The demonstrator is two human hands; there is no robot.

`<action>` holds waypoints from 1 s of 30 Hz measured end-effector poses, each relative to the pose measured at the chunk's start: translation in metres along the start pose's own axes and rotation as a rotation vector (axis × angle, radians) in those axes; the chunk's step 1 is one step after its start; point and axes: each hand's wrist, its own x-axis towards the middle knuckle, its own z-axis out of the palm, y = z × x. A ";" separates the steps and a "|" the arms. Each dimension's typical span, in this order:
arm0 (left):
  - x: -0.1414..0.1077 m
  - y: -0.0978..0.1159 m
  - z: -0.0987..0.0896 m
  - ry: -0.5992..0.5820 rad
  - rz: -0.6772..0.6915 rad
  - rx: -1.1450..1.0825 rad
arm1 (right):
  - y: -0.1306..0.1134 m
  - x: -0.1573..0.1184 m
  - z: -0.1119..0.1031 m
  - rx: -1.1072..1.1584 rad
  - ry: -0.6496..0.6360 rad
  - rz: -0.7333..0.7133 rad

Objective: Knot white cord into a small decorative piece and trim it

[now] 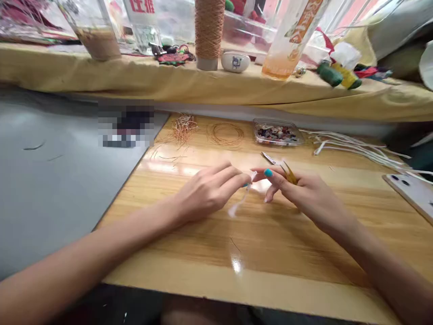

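Above the wooden table [189, 266], my left hand [211, 187] pinches a thin white strand [241, 203], whose frayed lower end hangs toward the tabletop. My right hand [296, 187] faces it from the right, its fingertips close to the upper end of the strand; whether they grip it is blurred. Gold-coloured scissors or tweezers [288, 174] are tucked in my right hand, their points sticking up past the fingers. A small silver tool [268, 158] lies just behind my right hand.
Behind my hands lie tangled threads [184, 128], a coil of brown cord [226, 134] and a clear tray of beads [277, 134]. White cords [358, 149] and a phone [412, 192] are on the right. A yellow-draped shelf [162, 83] holds cups and a thread spool [209, 34].
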 end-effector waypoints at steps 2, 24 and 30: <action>0.001 0.001 -0.003 -0.036 0.054 -0.014 | -0.001 0.001 0.001 0.043 -0.076 0.044; 0.015 0.004 -0.004 -0.008 -0.553 -0.575 | 0.024 -0.009 0.021 -0.665 0.438 -0.805; 0.017 0.003 -0.008 -0.037 -0.561 -0.707 | 0.028 -0.010 0.016 -0.750 0.390 -0.918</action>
